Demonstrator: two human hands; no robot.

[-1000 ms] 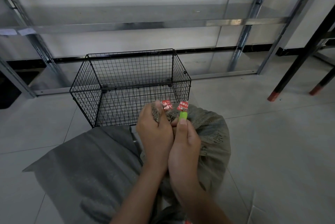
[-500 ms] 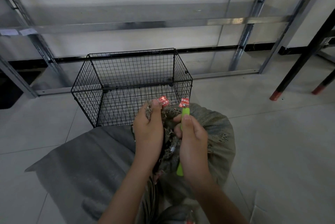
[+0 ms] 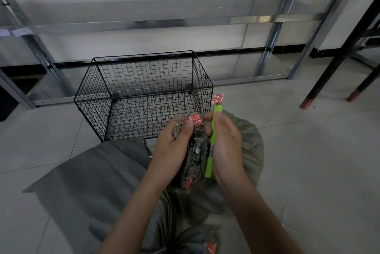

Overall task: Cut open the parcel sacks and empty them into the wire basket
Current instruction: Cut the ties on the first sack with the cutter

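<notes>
Fingers (image 3: 186, 128) of the left hand (image 3: 174, 147) pinch the frayed, bunched neck of the grey woven parcel sack (image 3: 246, 134), which sits on the tiled floor (image 3: 308, 151). The right hand (image 3: 226, 142) is closed around a green cutter (image 3: 212, 140). Just beyond stands the empty black wire basket (image 3: 144, 97).

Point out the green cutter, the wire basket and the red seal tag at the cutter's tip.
green cutter (image 3: 212, 140), head view, on the middle of its handle.
wire basket (image 3: 144, 56), head view, on its far top rim.
red seal tag (image 3: 218, 98), head view, on the tag's printed face.
</notes>
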